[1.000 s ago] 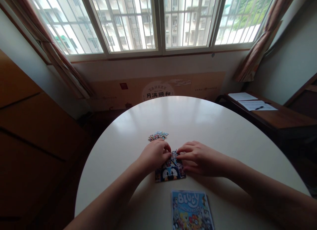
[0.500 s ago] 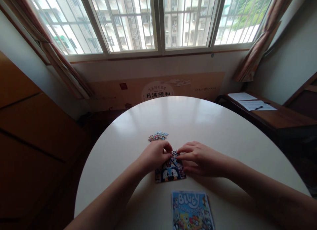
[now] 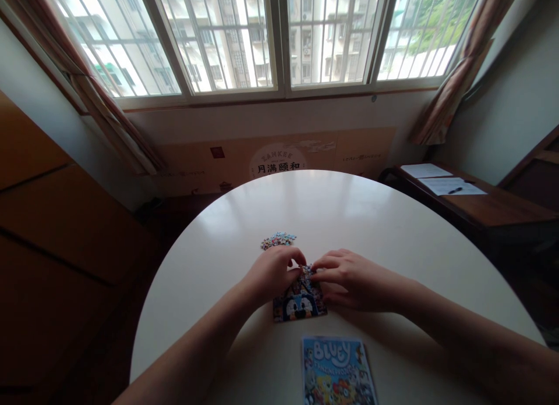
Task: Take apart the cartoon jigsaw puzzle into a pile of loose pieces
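Note:
A partly assembled jigsaw puzzle point(image 3: 299, 307) with a blue cartoon dog's face lies on the white round table point(image 3: 209, 230). Over its upper left part is my left hand point(image 3: 276, 271), thumb and forefinger curled together at the puzzle's top edge; any piece between them is too small to make out. From the right side, my right hand point(image 3: 349, 280) rests its outstretched, spread fingers on the puzzle's upper right edge. A small heap of loose puzzle pieces point(image 3: 279, 240) lies just beyond my left hand.
Closer to me lies a blue "Bluey" picture card point(image 3: 338, 370). Past the table's right edge stands a brown side table point(image 3: 502, 204) bearing papers point(image 3: 452, 186) and a pen. Barred windows and a printed cardboard panel point(image 3: 362, 155) are behind the table.
My left fingertips have shifted very slightly at the puzzle's top edge. The right hand stays almost where it was, and the loose pieces look the same.

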A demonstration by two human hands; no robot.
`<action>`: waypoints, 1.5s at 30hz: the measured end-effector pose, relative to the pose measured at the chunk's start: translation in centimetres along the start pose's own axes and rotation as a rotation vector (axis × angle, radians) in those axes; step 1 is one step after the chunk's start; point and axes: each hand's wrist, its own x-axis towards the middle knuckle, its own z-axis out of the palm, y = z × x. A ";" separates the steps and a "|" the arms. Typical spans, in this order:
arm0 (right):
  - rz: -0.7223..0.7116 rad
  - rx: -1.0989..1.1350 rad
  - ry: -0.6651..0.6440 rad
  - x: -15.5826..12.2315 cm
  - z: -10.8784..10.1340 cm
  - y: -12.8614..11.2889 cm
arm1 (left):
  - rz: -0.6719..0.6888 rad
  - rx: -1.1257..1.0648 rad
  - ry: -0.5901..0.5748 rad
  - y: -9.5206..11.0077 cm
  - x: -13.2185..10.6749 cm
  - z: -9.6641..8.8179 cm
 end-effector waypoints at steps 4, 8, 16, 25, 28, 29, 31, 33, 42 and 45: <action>-0.008 -0.009 0.013 -0.1 0.1 0.1 | -0.016 0.040 0.000 0.2 -0.1 0.0; -0.013 -0.016 0.010 -0.1 0.0 0.1 | -0.008 0.089 0.021 0.3 -0.1 -0.5; 0.012 -0.010 -0.018 0.1 -0.2 -0.1 | -0.051 0.064 0.131 -0.3 -0.2 -2.8; -0.005 0.045 0.042 0.1 0.1 0.4 | 0.027 -0.049 0.228 -0.5 -0.2 -3.0; 0.006 0.099 0.202 0.1 0.5 0.9 | 0.090 -0.075 0.226 -0.2 -0.2 -2.7; 0.022 0.115 0.269 0.1 0.6 1.1 | 0.101 -0.082 0.224 -0.1 -0.2 -2.6; 0.072 0.137 0.382 0.1 0.8 1.4 | 0.115 -0.101 0.217 0.1 -0.1 -2.4; 0.122 0.146 0.455 0.0 0.9 1.5 | 0.125 -0.127 0.210 0.3 -0.1 -2.2; 0.059 0.098 0.541 0.4 1.6 1.2 | 0.171 -0.206 0.177 0.5 -0.2 -1.4; 0.046 0.074 0.554 0.4 1.5 1.2 | 0.161 -0.201 0.166 0.5 -0.2 -1.4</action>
